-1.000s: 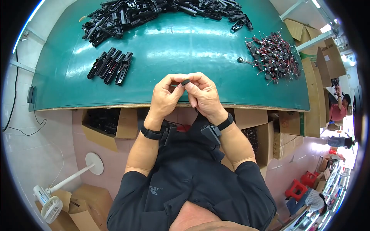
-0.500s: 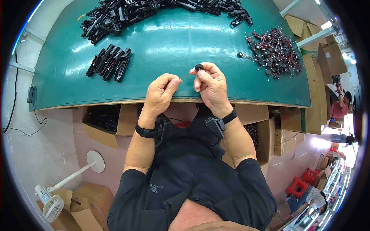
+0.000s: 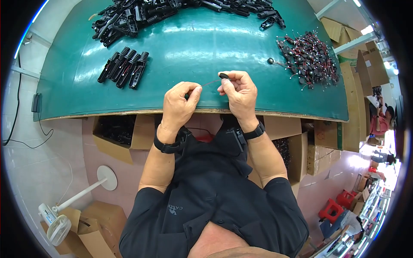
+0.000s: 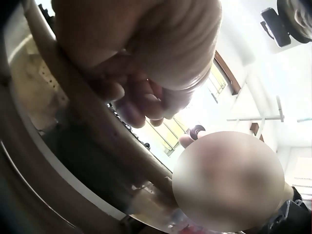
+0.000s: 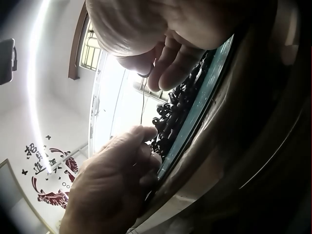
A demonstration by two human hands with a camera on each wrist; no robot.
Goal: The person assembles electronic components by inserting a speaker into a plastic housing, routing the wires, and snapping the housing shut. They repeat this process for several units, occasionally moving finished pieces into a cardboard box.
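A small round black part (image 3: 223, 75) with a thin red wire is pinched between thumb and fingers of the right hand (image 3: 241, 95), over the front of the green table. The left hand (image 3: 180, 103), a short way to the left, pinches the wire's other end, and the wire (image 3: 210, 83) runs nearly straight between the hands. In the left wrist view the black part (image 4: 197, 131) shows beyond the left hand (image 4: 141, 53). The right wrist view has the wire (image 5: 143, 105) running from the right hand (image 5: 161, 34) to the left hand (image 5: 109, 178).
Several black spring-ended parts (image 3: 124, 68) lie at the left of the green table (image 3: 189, 56), with a large pile of similar parts (image 3: 137, 17) behind. Wired round parts (image 3: 307, 60) are heaped at the right, one (image 3: 270, 61) beside them. Cardboard boxes (image 3: 284, 127) stand below the front edge.
The hands were together around the black part a second ago; they have moved apart, with the wire stretched between them. Since half a second ago they have shifted only slightly, and the part has tilted.
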